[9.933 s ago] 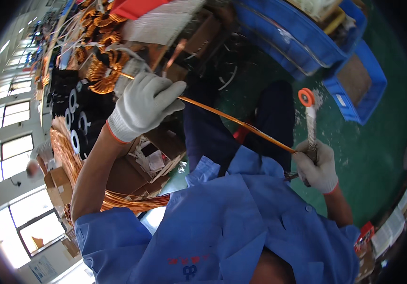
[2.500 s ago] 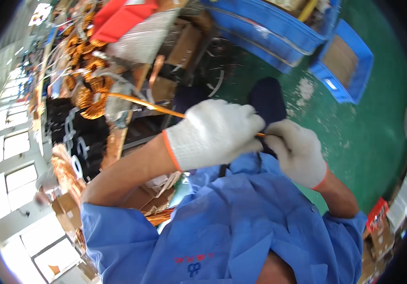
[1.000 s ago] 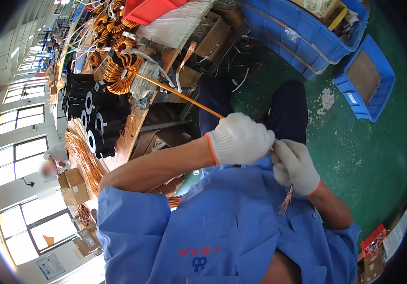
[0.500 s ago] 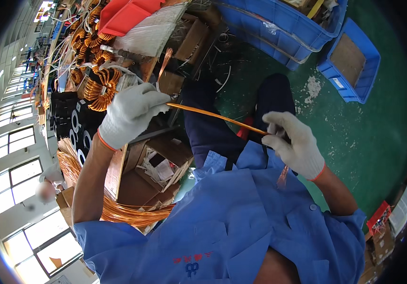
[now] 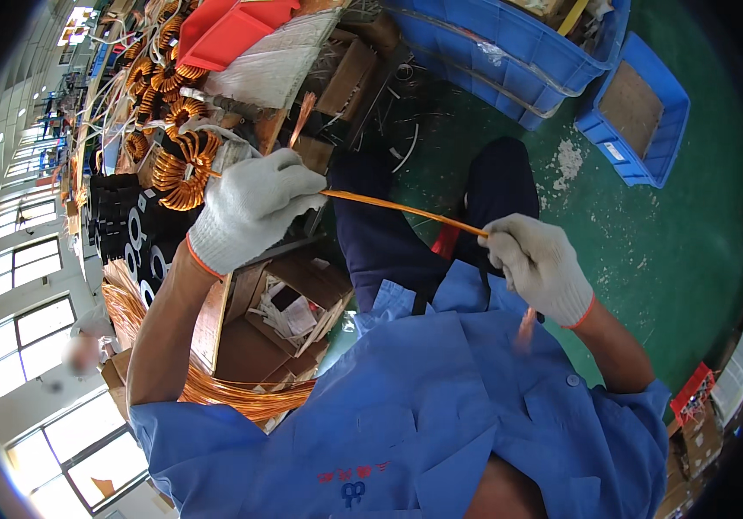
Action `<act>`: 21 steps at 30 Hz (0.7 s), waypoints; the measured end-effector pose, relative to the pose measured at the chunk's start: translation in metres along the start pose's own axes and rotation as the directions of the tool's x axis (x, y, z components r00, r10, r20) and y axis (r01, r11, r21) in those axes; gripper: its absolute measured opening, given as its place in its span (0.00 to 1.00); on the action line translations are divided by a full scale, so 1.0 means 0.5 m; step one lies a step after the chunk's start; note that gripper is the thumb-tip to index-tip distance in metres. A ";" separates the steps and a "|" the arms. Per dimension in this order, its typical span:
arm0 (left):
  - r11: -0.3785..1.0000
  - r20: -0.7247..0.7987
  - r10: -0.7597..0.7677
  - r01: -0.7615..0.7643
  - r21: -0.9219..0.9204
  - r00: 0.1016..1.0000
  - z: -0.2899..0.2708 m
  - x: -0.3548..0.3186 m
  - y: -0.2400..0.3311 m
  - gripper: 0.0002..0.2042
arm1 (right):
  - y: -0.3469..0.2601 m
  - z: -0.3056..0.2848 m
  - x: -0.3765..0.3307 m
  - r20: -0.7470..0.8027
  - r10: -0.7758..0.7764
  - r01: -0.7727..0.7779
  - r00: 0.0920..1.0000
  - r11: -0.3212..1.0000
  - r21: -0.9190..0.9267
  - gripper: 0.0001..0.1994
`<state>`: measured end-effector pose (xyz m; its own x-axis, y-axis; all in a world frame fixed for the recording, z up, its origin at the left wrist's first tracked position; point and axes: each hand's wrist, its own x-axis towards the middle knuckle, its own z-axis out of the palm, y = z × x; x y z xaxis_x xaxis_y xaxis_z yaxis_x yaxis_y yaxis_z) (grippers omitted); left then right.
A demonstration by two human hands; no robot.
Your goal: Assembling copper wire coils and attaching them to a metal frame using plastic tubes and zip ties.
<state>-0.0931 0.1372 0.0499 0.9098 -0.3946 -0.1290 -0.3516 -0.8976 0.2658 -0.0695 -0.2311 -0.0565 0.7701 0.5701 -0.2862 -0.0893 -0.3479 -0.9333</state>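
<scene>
Stretched between my two white-gloved hands is a bundle of thin copper wires point(image 5: 401, 208), nearly straight and sloping down to the right. My left hand point(image 5: 259, 197) is closed round its left part, beside the bench with the coils. My right hand point(image 5: 537, 264) grips the other part over my right thigh, fingers curled round it. A frayed, pinkish copper end point(image 5: 526, 327) sticks out below the right hand, somewhat blurred. Above the left hand another frayed copper end point(image 5: 303, 117) points up. The wire inside both fists is hidden.
Copper-wound ring coils point(image 5: 183, 164) crowd the bench at left, near a red bin point(image 5: 229, 35). Loose copper wire point(image 5: 246, 394) lies below my left forearm, beside an open cardboard box point(image 5: 255, 346). A large blue crate point(image 5: 492, 60) and a smaller blue bin point(image 5: 674, 112) stand ahead on the green floor.
My right hand's fingers, apart before, have closed round the wire bundle. My left hand has shifted slightly right, and the bundle's frayed lower end has moved a little.
</scene>
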 end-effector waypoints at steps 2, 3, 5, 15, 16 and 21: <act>0.999 0.035 -0.030 0.030 -0.024 0.999 -0.003 0.006 -0.001 0.11 | 0.002 0.020 -0.001 -0.149 -0.166 0.159 0.975 0.986 -0.057 0.08; 0.997 0.073 -0.056 0.060 -0.050 0.996 -0.002 0.010 0.000 0.11 | 0.002 0.024 -0.003 -0.282 -0.328 0.300 0.902 0.944 -0.137 0.09; 0.998 0.052 -0.009 0.012 -0.065 0.999 -0.004 0.013 -0.001 0.13 | 0.005 0.008 0.003 -0.221 -0.317 0.285 0.922 0.944 -0.167 0.10; 0.981 0.014 0.195 -0.195 0.001 0.981 0.085 0.102 0.139 0.09 | -0.034 -0.038 -0.002 0.193 0.151 -0.167 0.970 0.984 0.069 0.11; 0.985 -0.008 0.158 -0.158 -0.062 0.987 0.094 0.103 0.133 0.09 | -0.026 -0.029 -0.009 0.053 -0.070 0.073 0.996 0.996 -0.060 0.10; 0.982 0.030 0.156 -0.152 -0.108 0.987 0.097 0.116 0.132 0.10 | 0.003 -0.020 -0.017 -0.204 -0.323 0.272 0.924 0.931 -0.243 0.10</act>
<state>-0.0742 0.0458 0.0138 0.8369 -0.5353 -0.1144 -0.4596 -0.8007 0.3843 -0.0696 -0.2440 -0.0532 0.8693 0.4875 0.0811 0.2798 -0.3502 -0.8939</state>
